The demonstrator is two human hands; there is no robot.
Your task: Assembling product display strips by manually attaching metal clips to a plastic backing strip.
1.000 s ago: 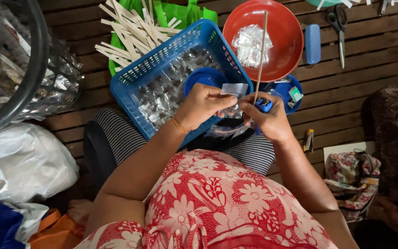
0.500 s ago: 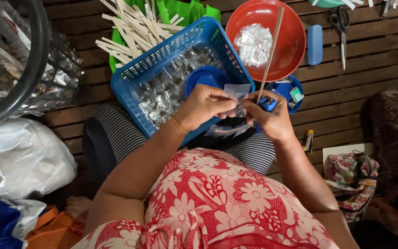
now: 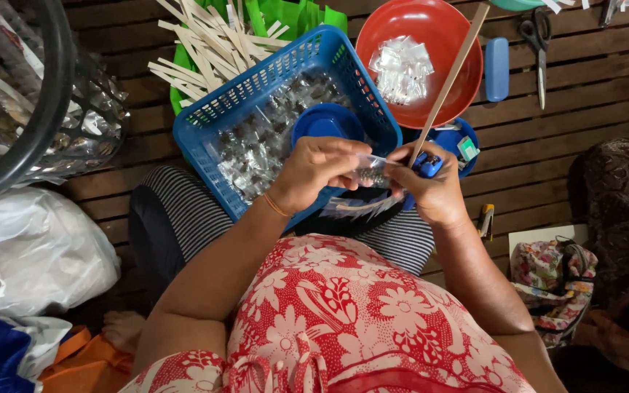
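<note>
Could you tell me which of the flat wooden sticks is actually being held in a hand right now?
The single long stick slanting over the red bowl, gripped in the right hand. The others lie loose in a pile behind the blue basket.

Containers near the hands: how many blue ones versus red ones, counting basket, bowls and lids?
Blue: 3 - the mesh basket, the round lid inside it, the round tub partly hidden behind the stick.
Red: 1 - the bowl holding clear wrappers.
Total: 4.
</note>
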